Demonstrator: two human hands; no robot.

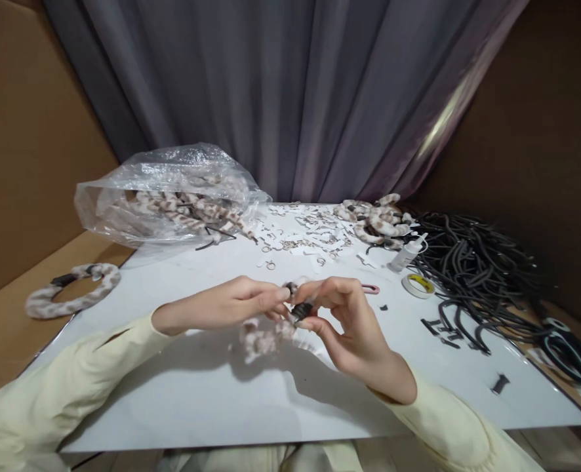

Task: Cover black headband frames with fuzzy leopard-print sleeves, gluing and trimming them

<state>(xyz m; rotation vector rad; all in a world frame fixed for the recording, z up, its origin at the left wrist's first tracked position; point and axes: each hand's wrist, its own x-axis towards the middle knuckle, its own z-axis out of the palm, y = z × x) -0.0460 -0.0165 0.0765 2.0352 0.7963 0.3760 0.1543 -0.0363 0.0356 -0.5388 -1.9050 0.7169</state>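
Over the middle of the white table, a fuzzy brown-and-white spotted loop (261, 339) hangs between my two hands, slightly blurred. My right hand (344, 328) pinches its dark wrapped section (301, 311) between thumb and fingers. From the other side, my left hand (241, 303) closes its fingertips on the same loop near a second dark bit. The exact grip of the left fingers is partly hidden. Behind the right hand, a pink-handled tool (370, 289) pokes out. At the left edge lies a finished-looking spotted fuzzy ring (74, 304) with a black band.
A clear plastic bag (172, 177) of spotted strips sits back left. Small metal rings and labels (305, 237) are scattered behind my hands. To the right are fuzzy rings (383, 219), a white bottle (407, 254), a tape roll (418, 286), black cords (467, 255) and scissors (568, 351).
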